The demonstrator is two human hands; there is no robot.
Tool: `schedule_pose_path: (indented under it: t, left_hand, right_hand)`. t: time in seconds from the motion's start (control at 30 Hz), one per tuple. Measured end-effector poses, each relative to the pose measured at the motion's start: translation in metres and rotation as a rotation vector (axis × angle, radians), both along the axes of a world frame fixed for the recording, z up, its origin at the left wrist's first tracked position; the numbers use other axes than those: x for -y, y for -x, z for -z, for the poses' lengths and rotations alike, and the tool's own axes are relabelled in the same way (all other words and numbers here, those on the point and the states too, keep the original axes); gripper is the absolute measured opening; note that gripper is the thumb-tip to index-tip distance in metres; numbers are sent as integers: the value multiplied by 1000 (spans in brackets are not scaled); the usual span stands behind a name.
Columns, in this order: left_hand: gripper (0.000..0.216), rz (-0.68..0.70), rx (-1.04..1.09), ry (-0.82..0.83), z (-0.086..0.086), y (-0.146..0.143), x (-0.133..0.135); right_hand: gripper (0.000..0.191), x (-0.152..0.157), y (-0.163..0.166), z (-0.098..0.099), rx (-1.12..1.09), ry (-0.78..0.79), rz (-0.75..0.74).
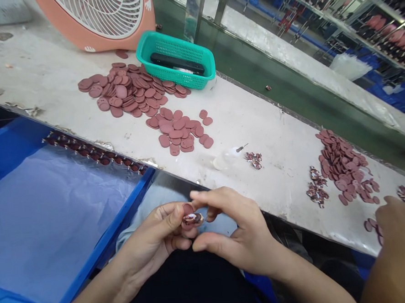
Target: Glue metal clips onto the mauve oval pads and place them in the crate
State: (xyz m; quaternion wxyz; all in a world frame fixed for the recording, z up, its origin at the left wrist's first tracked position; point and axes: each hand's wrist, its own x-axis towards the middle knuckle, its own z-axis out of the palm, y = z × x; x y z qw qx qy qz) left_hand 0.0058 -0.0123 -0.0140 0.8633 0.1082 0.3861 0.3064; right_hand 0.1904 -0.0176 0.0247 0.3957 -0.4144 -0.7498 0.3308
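I'm looking down a long white desk (241, 117), with a blue plastic bin (107, 242) alongside it. Heaps of plain maroon discs (123, 92) on the desk far outnumber the small patterned pieces (316, 186) near them, and a row of dark pieces (93, 153) lines the bin's edge. The left hand (153, 241) and right hand (236, 231) are raised close together above the lap, each grip closed, with fingertips pinching a small maroon piece (192, 219) between them.

Discs (121, 91): matt maroon, rubbery-looking. Basket (180, 78): glossy teal plastic. Bench top (255, 121): scuffed white, rough patches. Crate (108, 239): smooth blue plastic. Liner (56, 224): thin, shiny plastic sheet.
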Motion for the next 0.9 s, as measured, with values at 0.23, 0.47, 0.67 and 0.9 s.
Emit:
schedule_pose_path:
  t: [0.23, 0.47, 0.67, 0.9]
  left_hand:
    - [28, -33, 115, 40, 8, 4, -4]
    - [33, -20, 114, 22, 9, 7, -2]
    - [37, -6, 74, -44, 6, 8, -6]
    - [56, -262, -224, -180, -4, 4, -4]
  right_hand:
    - [25, -2, 1, 1, -12, 38, 49]
    - [22, -1, 4, 0, -19, 99, 28]
    - [17, -5, 7, 1, -49, 83, 25]
    - [15, -8, 11, 5, 112, -425, 227]
